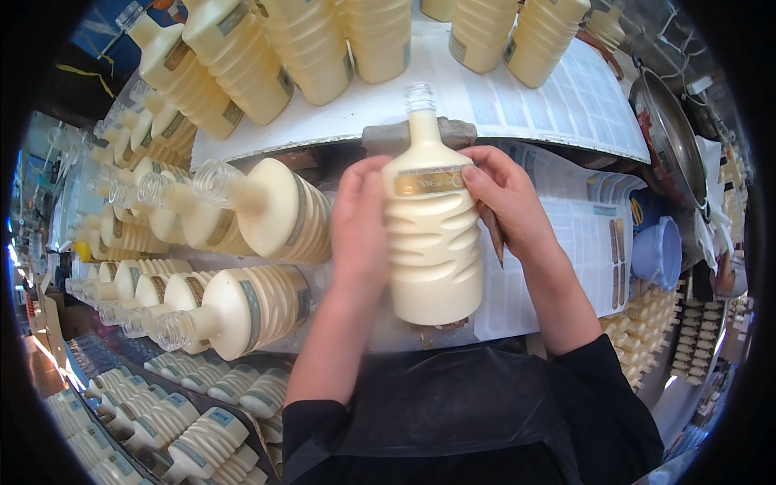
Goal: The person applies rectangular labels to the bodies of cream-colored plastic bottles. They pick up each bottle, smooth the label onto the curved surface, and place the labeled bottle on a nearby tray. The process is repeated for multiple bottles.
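A cream bottle (434,242) with wavy ridges and a clear threaded neck lies in front of me, neck pointing away. Its shoulder is near a grey padded block (378,137). A gold label (428,183) runs across the upper body. My left hand (360,212), slightly blurred, is closed along the bottle's left side, its fingertips by the label's left end. On the other side, my right hand (508,194) grips the bottle, thumb pressed at the label's right end. A thin brown pointed piece (491,234) hangs under the right hand; what it is I cannot make out.
Rows of similar bottles (267,307) lie to the left, necks toward the left. More bottles (307,52) stand on a raised white shelf (339,125) at the back. Label sheets (558,250) cover the right side, near a lilac bucket (656,253) and a round metal pan (671,137).
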